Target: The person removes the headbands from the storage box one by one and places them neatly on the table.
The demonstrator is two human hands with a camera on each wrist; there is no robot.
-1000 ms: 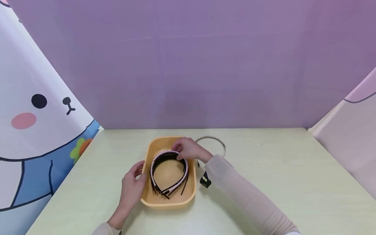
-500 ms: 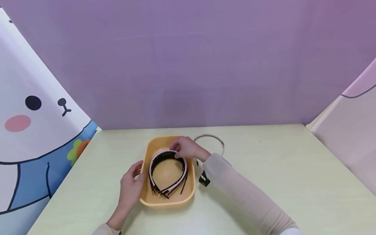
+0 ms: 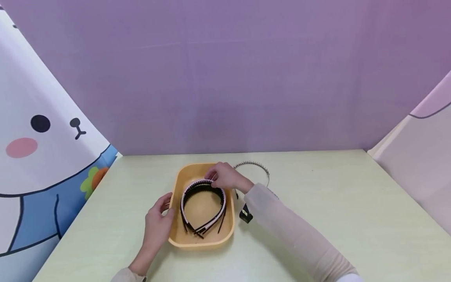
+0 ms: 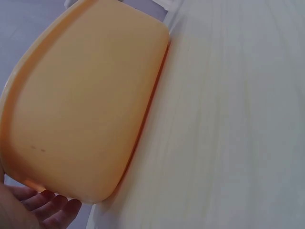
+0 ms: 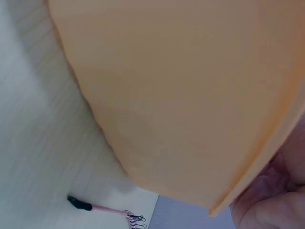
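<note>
A yellow-orange plastic bin (image 3: pixel 202 246) stands on the table with several headbands (image 3: pixel 193 226) nested inside, dark toothed ones and a pale pink one. My left hand (image 3: pixel 158 223) holds the bin's left side, thumb at the rim; in the left wrist view, its fingers (image 4: pixel 50 205) lie against the outer wall. Reaching over the right rim, my right hand (image 3: pixel 225 176) pinches the top of the headbands; how many bands it holds is hidden. In the right wrist view the bin wall (image 5: pixel 181 95) covers most of what this hand (image 5: pixel 276 195) does.
Right of the bin lies a thin wavy metal-looking headband (image 3: pixel 251 162), partly under the right forearm. Beside it sits a small black object (image 3: pixel 245 214) with a light patch. A purple backdrop (image 3: pixel 225 78) rises behind the pale table (image 3: pixel 327 203).
The headbands' top shifts slightly, and a small gap shows among the bands near my right fingers. Both hands stay almost in place; the head view shifts a little.
</note>
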